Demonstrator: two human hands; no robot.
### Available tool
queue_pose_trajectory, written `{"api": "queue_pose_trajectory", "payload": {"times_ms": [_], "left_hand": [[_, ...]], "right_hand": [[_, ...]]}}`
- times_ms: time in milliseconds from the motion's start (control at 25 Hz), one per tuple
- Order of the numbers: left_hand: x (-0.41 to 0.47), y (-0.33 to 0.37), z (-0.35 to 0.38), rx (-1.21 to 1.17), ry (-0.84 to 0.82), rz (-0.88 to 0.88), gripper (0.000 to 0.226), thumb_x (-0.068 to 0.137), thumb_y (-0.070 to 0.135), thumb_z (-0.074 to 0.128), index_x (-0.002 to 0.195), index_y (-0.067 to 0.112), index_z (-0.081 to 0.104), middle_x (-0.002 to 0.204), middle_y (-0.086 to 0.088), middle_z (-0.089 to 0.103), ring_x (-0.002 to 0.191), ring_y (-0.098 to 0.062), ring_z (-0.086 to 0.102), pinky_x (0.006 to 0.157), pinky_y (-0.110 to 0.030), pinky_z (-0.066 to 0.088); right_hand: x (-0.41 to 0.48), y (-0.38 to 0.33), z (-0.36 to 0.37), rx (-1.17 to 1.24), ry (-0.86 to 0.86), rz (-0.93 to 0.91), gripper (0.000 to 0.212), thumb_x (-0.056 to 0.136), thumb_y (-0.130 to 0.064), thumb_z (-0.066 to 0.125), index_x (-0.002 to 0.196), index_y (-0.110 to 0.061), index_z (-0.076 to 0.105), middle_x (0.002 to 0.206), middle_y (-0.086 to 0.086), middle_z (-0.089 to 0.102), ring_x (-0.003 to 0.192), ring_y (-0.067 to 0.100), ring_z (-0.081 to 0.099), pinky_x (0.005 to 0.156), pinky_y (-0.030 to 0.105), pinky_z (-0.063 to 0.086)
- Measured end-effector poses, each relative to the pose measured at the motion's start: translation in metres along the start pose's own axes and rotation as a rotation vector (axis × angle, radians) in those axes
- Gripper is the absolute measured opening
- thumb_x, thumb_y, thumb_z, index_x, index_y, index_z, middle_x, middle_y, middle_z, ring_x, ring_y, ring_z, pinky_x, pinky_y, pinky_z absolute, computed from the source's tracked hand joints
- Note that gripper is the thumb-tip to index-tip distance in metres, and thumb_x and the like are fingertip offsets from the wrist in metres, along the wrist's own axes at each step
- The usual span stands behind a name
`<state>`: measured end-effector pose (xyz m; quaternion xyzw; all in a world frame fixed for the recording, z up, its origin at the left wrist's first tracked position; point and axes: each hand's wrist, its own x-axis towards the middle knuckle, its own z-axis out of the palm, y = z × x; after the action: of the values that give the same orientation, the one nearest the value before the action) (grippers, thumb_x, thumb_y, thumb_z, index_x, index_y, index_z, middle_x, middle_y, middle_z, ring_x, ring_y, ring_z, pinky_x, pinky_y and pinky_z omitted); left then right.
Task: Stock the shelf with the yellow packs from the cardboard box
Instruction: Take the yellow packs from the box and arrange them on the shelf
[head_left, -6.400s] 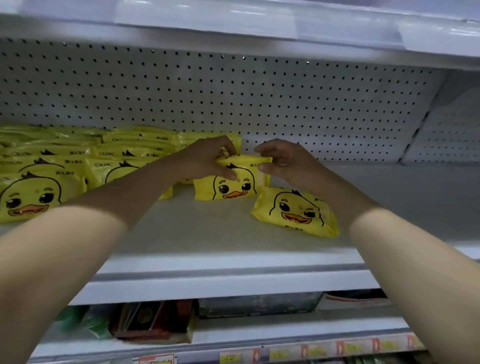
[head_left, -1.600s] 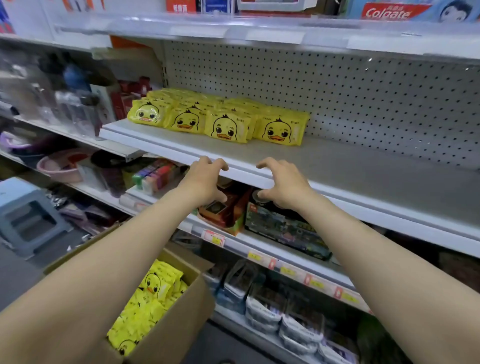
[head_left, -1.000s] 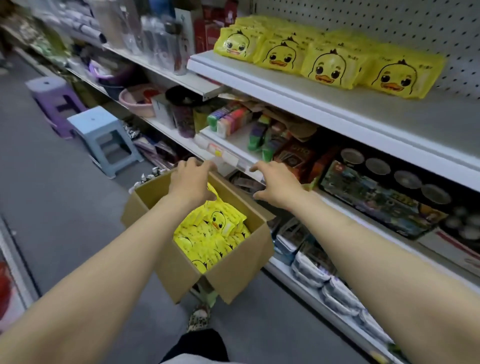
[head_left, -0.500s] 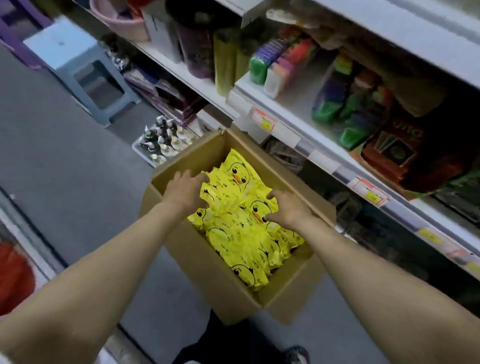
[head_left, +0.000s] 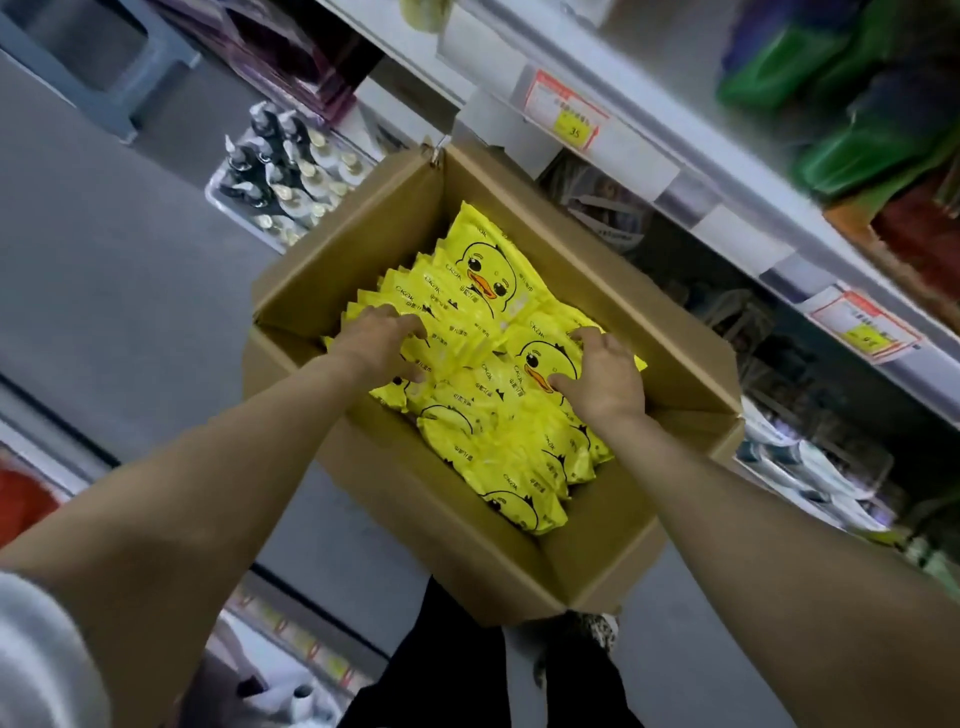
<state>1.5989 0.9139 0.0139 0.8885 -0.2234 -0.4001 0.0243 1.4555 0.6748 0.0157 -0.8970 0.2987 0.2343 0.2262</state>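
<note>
beyond the cardboard box (head_left: 395, 499) of yellow packs (head_left: 493, 452), a bottle tray (head_left: 280, 179)

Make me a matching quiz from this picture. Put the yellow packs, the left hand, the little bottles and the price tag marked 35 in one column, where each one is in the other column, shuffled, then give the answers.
1 yellow packs
2 left hand
3 small bottles
4 price tag marked 35

A on a shelf edge beyond the cardboard box
B outside the box, past its far left corner
C piled inside the box
D curled on the pile's left side

Pairs: 1-C, 2-D, 3-B, 4-A
</note>
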Motion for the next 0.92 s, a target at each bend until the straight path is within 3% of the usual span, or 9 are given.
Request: {"api": "queue_pose_trajectory", "payload": {"times_ms": [320, 480, 720, 920], "left_hand": [[0.02, -0.022, 0.014, 0.002, 0.005, -0.007, 0.071, 0.069, 0.048, 0.082, 0.133, 0.036, 0.053, 0.13, -0.006, 0.048, 0.127, -0.029, 0.037, 0.101, -0.044, 0.042], [0.025, -0.021, 0.015, 0.156, 0.053, 0.015, 0.066, 0.069, 0.054, 0.079, 0.129, 0.038, 0.055, 0.134, -0.004, 0.045, 0.129, -0.029, 0.033, 0.104, -0.042, 0.037], [0.033, -0.018, 0.015, 0.142, 0.042, -0.013, 0.051, 0.069, 0.053, 0.079, 0.114, 0.037, 0.062, 0.133, -0.001, 0.045, 0.13, -0.03, 0.031, 0.103, -0.043, 0.032], [0.033, -0.022, 0.019, 0.237, 0.013, -0.071, 0.045, 0.073, 0.056, 0.076, 0.113, 0.039, 0.066, 0.127, 0.0, 0.055, 0.129, -0.028, 0.033, 0.101, -0.041, 0.03]], "right_hand": [[0.015, 0.0, 0.012, -0.086, 0.02, 0.025, 0.06, 0.083, -0.044, 0.074, 0.134, -0.018, 0.055, 0.132, 0.011, 0.051, 0.128, 0.03, 0.043, 0.099, 0.041, 0.041], [0.015, 0.0, 0.017, -0.063, -0.012, 0.027, 0.054, 0.08, -0.043, 0.078, 0.123, -0.018, 0.057, 0.128, 0.008, 0.054, 0.124, 0.028, 0.046, 0.096, 0.039, 0.041], [0.016, -0.004, 0.031, -0.039, -0.053, 0.05, 0.07, 0.079, -0.039, 0.081, 0.133, -0.012, 0.045, 0.133, 0.011, 0.052, 0.124, 0.03, 0.05, 0.094, 0.04, 0.047], [0.014, -0.001, 0.035, 0.035, -0.158, 0.118, 0.061, 0.081, -0.039, 0.08, 0.128, -0.008, 0.056, 0.128, 0.013, 0.06, 0.121, 0.032, 0.056, 0.082, 0.034, 0.044]]}}
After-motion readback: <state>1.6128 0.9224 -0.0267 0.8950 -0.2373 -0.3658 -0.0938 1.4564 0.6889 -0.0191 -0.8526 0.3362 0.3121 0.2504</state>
